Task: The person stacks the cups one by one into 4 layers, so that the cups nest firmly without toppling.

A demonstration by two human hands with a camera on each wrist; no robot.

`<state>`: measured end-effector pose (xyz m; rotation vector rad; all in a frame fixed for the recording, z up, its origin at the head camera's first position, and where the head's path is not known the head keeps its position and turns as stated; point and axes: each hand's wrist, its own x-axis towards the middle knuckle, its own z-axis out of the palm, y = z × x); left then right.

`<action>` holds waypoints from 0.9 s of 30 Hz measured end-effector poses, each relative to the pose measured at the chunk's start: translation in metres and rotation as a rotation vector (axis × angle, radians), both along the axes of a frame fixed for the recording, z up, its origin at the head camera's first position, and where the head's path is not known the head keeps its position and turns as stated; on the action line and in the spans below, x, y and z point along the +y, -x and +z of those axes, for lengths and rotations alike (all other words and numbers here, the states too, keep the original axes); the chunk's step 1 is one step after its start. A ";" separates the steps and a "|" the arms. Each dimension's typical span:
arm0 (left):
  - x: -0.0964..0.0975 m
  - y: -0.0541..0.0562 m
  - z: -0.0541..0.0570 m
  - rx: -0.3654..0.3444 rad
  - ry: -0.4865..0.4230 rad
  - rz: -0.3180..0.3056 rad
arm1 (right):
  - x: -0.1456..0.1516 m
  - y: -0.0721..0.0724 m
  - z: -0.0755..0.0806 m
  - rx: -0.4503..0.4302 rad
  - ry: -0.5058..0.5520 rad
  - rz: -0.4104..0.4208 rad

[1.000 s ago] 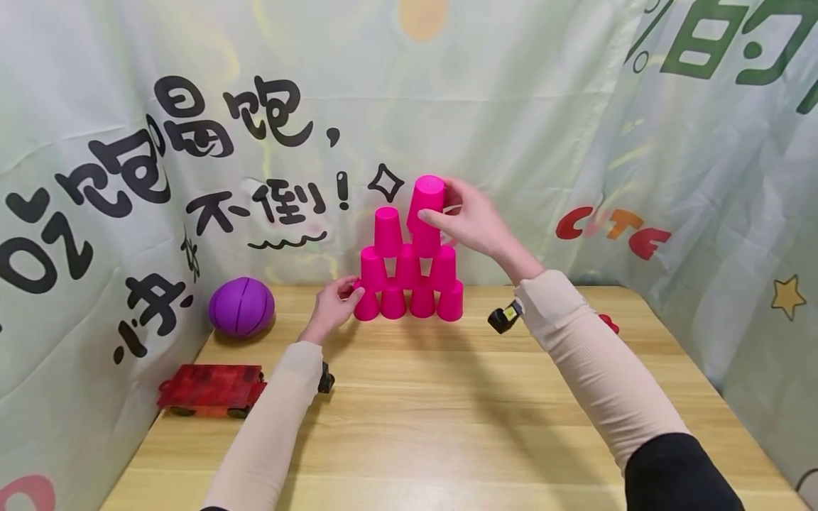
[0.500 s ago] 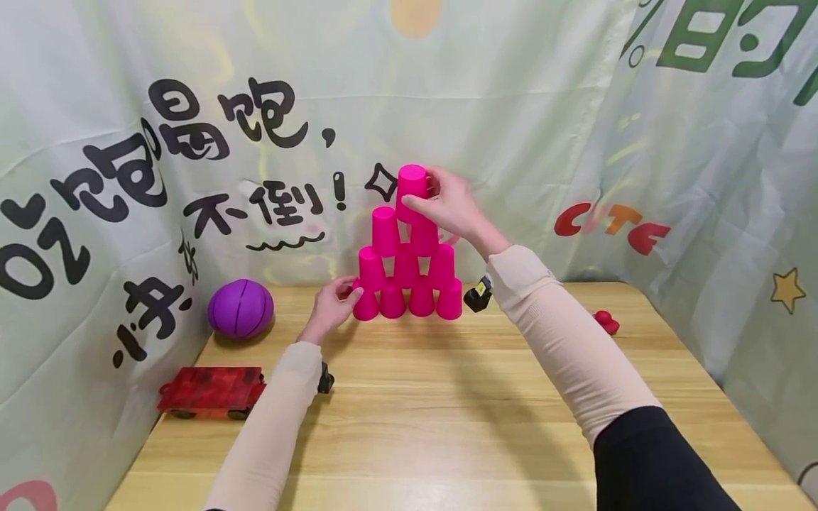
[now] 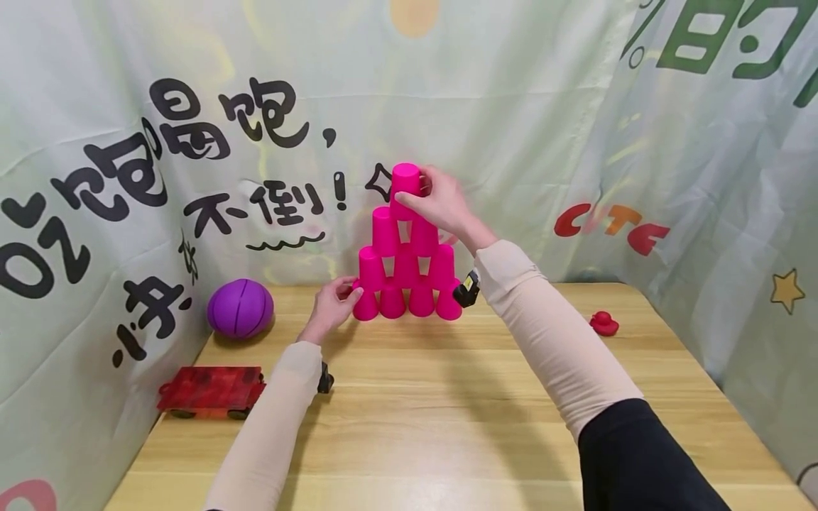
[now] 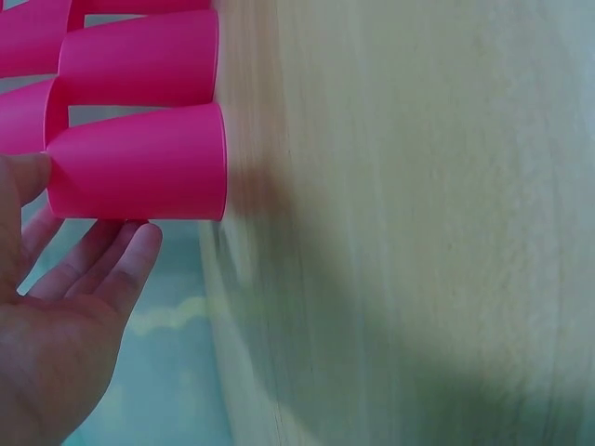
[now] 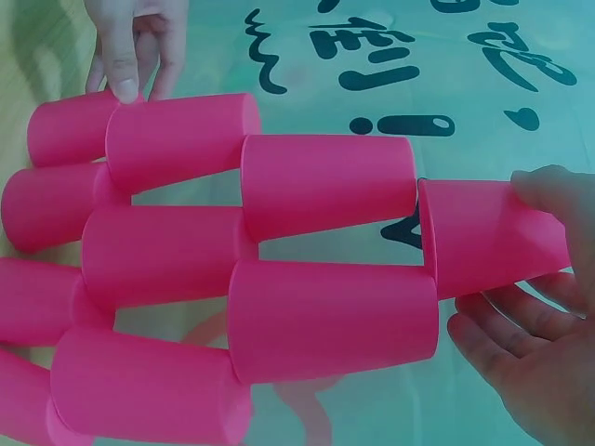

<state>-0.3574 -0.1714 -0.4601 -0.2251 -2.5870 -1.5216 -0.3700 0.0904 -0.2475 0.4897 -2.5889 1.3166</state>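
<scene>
A pyramid of pink cups, mouths down, stands at the back of the table. My right hand holds the topmost cup between thumb and fingers. In the right wrist view this cup meets the bases of the two cups below it, bridging them. Down at the left, my left hand touches the end cup of the bottom row. The left wrist view shows the thumb at that cup's upper end and loosely bent fingers along its side.
A purple ball sits at the back left of the wooden table. In front of it is a red wheeled toy. A small red object lies at the right. Printed cloth hangs behind and at both sides.
My right hand has carried its cup left and slightly up, from beside the upper right cup to over the gap between the top pair. The left hand has stayed in place.
</scene>
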 end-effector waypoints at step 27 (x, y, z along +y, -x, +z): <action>0.000 0.000 -0.001 0.002 0.029 0.002 | -0.003 0.009 0.001 -0.027 -0.007 -0.006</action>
